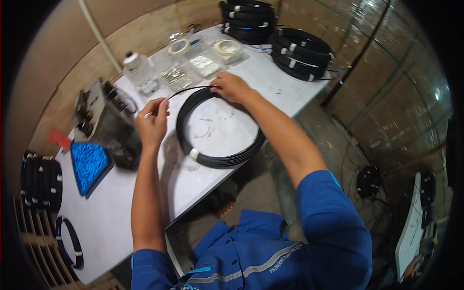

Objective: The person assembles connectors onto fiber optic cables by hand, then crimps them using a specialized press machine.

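A coil of black cable [229, 160] lies on the white table in front of me, with a white tape band [194, 154] round its near left part. From its far side a free length of cable [186, 90] arcs left between my hands. My left hand [153, 125] is closed in a pinch on that free length, raised left of the coil. A small white tip [148, 115] sticks out past its fingers; I cannot tell what it is. My right hand [232, 88] is closed on the cable at the coil's far edge, its fingertips partly hidden.
Left stands a grey metal machine [107, 113], beside a tray of small blue pieces [88, 164]. Behind the coil are clear tubs of metal parts [176, 76], tape rolls [227, 47] and a white-capped bottle [131, 60]. Stacked cable coils [302, 54] occupy the far right corner.
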`<state>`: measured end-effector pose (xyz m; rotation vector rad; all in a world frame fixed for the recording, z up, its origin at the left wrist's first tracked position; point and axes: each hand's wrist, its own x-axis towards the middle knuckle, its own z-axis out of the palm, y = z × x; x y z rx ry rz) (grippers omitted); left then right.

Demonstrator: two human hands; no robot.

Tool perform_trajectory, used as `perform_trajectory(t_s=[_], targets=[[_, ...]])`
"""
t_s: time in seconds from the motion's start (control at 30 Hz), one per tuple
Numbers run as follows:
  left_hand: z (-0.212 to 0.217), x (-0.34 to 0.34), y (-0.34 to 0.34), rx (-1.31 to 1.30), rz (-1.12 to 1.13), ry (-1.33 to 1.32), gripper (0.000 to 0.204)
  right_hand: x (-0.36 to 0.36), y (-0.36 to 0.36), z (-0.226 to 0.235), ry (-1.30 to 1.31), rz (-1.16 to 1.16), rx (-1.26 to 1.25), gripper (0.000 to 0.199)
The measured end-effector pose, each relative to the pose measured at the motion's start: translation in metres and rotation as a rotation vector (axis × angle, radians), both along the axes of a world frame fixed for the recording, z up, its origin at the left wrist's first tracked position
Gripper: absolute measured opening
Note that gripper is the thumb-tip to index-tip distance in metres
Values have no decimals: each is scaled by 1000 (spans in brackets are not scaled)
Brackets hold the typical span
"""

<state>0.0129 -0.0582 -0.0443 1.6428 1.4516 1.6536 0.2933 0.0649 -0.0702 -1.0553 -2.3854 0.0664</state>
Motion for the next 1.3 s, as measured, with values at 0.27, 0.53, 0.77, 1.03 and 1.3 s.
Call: perform_trajectory(t_s=[0.27, 0.53, 0.77, 1.03, 1.3], targets=[[5, -18, -29, -95, 95, 164, 21, -39, 2, 2, 14, 150, 54, 18], [14, -50, -74, -145, 297, 89, 16, -117, -36, 13, 45, 382, -46, 30], [15, -84, -105, -139, 328, 182, 16, -161, -50, 17, 50, 567, -76, 41], [-4, -109, -125, -108, 420, 273, 17, -201, -31, 22, 51, 684, -88, 41], [-6, -119, -139, -223, 438, 158, 15, -219, -41, 36, -94, 727, -138, 29]])
